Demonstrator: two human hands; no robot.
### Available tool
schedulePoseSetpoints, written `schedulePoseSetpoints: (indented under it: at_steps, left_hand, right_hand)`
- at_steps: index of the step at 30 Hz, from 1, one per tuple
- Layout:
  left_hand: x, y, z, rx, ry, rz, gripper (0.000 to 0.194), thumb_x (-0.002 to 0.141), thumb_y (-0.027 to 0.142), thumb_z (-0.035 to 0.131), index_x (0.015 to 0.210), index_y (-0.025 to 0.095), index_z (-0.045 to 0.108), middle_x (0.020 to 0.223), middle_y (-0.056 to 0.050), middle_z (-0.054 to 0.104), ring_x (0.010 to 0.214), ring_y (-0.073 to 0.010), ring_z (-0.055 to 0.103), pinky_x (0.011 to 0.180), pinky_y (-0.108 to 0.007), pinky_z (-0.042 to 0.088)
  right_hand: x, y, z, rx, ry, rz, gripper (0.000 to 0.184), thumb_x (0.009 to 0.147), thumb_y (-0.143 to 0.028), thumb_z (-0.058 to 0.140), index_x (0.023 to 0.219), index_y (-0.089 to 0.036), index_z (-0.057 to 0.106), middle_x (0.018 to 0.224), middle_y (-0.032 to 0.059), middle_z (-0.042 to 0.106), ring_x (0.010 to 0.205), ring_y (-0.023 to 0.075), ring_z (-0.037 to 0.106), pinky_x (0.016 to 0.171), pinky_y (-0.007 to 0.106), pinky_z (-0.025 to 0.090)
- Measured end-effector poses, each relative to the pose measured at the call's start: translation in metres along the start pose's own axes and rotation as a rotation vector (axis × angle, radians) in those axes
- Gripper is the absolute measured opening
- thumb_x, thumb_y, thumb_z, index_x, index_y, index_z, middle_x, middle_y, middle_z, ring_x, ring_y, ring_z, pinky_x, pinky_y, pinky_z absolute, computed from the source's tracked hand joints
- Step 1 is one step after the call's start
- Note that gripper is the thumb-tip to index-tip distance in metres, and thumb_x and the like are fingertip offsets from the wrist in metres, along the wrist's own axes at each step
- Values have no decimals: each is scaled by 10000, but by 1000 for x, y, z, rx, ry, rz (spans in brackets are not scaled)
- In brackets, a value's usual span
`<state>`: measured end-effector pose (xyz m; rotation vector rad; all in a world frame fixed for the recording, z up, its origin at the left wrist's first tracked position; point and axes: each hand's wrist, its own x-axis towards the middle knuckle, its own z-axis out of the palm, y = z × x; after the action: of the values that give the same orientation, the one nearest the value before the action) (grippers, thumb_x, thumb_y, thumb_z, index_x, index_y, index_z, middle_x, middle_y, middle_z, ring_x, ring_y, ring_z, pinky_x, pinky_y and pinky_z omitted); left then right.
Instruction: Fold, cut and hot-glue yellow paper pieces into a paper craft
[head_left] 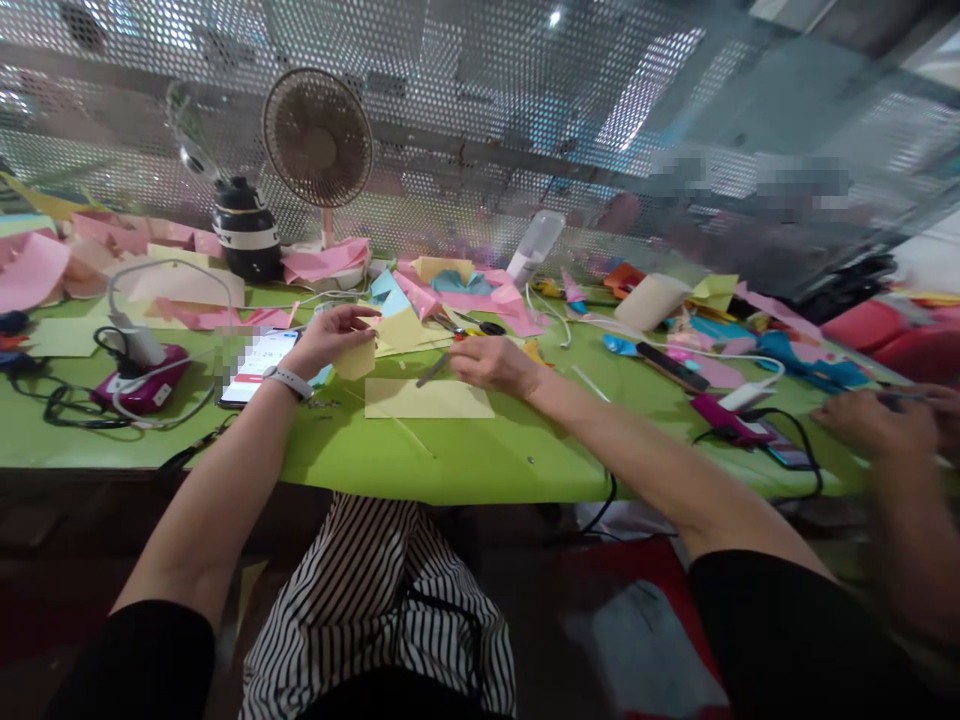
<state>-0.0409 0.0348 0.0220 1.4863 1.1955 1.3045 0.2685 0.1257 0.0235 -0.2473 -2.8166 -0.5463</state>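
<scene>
My left hand (334, 335), with a watch on its wrist, pinches a small piece of pale yellow paper (356, 361) above the table. My right hand (487, 362) is closed around what look like scissors; a narrow grey blade (433, 371) sticks out to the left, and the handle is hidden in my fingers. Under the blade a yellow paper strip (427, 400) lies flat on the green table (480, 460). Behind my right hand rest a black-handled tool (492, 328) and more yellow paper (401, 330).
A phone (259, 365) and a purple power strip (142, 380) with cables lie at left. Behind stand a fan (319, 140), a black bottle (246, 230) and heaped coloured paper (326, 262). At right are another power strip (731, 420) and another person's hands (877, 420).
</scene>
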Motion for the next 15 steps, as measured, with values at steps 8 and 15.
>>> schedulePoseSetpoints:
  at_steps: [8,15]
  left_hand:
    - [-1,1,1,8,16,-5,447,756,337,805,1157,165,707,908,-66,711,739,-143,665,637,-252,537]
    - [-1,1,0,30,17,-7,446,759,348,798,1158,172,706,916,-69,707,730,-142,660,625,-255,533]
  right_hand:
    - [15,5,15,130,-195,174,332,801,-99,629,1114,-183,701,1172,100,725,1039,241,659,738,298,460]
    - [34,-2,24,3,-281,168,184,871,-89,581,948,-173,725,948,95,721,854,195,632,600,262,354]
